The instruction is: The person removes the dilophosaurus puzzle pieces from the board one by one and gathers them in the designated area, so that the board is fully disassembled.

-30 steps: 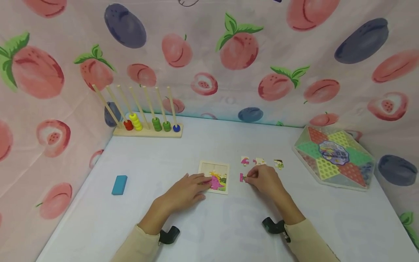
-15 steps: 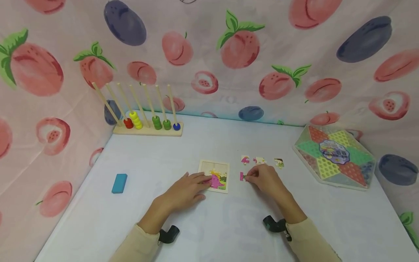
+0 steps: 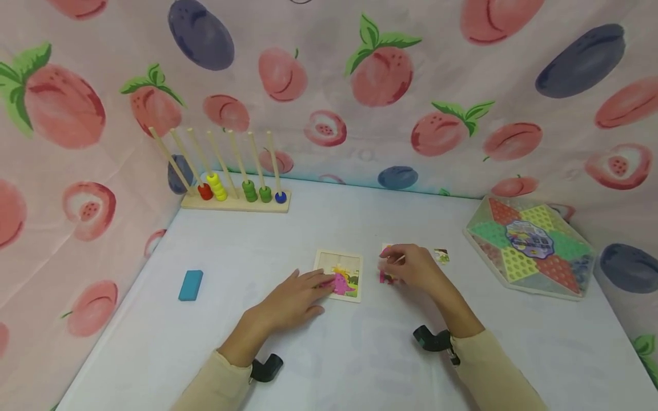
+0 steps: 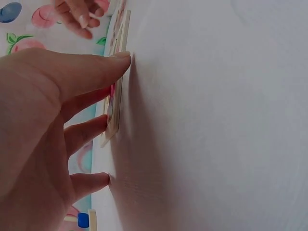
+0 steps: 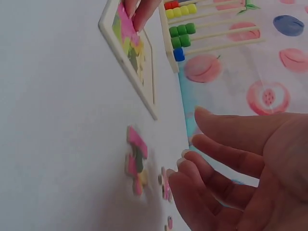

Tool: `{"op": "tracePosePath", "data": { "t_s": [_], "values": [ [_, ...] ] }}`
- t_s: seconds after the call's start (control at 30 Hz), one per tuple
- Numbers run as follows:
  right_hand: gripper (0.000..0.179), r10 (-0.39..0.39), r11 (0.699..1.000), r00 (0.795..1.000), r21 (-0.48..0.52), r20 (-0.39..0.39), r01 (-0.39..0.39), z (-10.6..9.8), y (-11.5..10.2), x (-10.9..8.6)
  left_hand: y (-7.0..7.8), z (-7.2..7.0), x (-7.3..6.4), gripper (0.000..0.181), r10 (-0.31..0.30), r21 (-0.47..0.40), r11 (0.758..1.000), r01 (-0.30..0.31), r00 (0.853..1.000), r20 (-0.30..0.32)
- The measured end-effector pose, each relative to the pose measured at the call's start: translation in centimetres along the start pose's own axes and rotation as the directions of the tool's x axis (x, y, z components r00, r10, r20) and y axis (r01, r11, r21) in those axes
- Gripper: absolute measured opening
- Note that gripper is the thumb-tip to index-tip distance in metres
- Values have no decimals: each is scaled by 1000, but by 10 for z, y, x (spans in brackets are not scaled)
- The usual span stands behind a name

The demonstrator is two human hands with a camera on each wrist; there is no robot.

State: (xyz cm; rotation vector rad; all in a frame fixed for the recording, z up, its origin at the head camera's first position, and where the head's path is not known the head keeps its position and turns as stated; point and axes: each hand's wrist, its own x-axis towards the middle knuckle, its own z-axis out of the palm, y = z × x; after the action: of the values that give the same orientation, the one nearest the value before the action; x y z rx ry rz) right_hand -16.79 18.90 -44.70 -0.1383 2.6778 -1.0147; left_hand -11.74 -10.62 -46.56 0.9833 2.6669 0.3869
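Observation:
A square wooden jigsaw puzzle board (image 3: 359, 291), partly filled with a pink dinosaur picture, lies mid-table. Straight fingers of my left hand (image 3: 288, 302) rest on its lower left part, and in the left wrist view the thumb is at the frame's edge. My right hand (image 3: 421, 271) hovers over the loose pieces right of the board, fingers loosely bent and nothing between them. Beneath it a pink and green puzzle piece (image 5: 137, 159) lies on the white cloth. Another piece (image 5: 166, 185) is partly covered by the fingertips in the right wrist view.
One more puzzle piece (image 3: 441, 255) lies right of the right hand. A wooden bead counting rack (image 3: 236, 204) stands at the back left, a blue block (image 3: 191, 285) at the left. A hexagonal patterned box (image 3: 529, 240) sits at the right. Fruit-print cloth (image 3: 329, 74) hangs behind.
My right hand has let go of the pink and green puzzle piece and lifted slightly up and away, toward the back pieces. The left hand stays on the board.

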Motion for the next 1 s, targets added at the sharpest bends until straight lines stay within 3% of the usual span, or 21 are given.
{"op": "tracePosePath", "data": {
  "t_s": [0.3,0.6,0.73,1.0],
  "values": [
    [37,-158,987,987,44,20,157,7,-20,15,3,-1,-1,55,-34,38,999,34,999,-9],
    [34,-311,950,938,46,155,308,30,-31,19,3,-1,-4,56,-10,57,998,11,1000,-12],
    [34,-331,943,921,40,206,330,41,-34,20,2,-2,-6,56,-1,36,999,1,1000,-18],
    [42,-314,945,917,-16,248,328,51,-36,24,2,-1,-6,59,-4,44,999,5,1000,-26]
  ]
}}
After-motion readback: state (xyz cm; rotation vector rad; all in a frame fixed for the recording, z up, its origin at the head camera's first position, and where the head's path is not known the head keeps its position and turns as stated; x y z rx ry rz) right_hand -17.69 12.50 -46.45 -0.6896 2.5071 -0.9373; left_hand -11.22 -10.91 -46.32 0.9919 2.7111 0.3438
